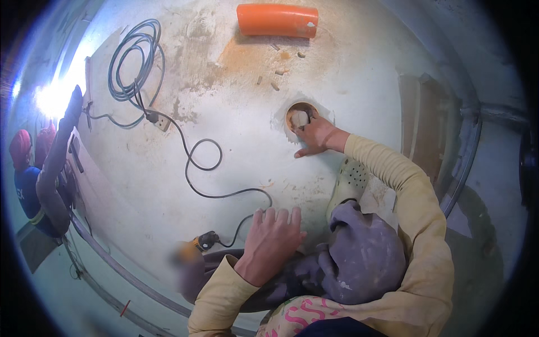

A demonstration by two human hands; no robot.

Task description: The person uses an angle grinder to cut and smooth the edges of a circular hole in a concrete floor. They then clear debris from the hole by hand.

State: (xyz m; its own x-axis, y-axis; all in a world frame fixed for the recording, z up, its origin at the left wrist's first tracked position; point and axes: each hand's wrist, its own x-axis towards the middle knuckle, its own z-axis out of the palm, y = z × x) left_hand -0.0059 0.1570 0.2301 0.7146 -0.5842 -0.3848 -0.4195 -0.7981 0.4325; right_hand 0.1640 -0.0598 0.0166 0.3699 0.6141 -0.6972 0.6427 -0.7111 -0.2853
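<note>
A round hole is cut through the pale floor, its edge rough and brownish, with a whitish-grey lump inside. My right hand reaches over the hole's rim; its fingertips are by the lump and partly hidden, and the thumb is spread out on the floor. Whether the fingers touch the lump I cannot tell. Back upward, my left hand is held near my bent leg, fingers extended and nothing visible in it. A pale green clog is on my foot beside the right wrist.
An orange pipe piece lies beyond the hole, near several small chips. A coiled cable and a socket block lie left; a cord runs to a yellow-black power tool. Another person is at far left, by a bright light.
</note>
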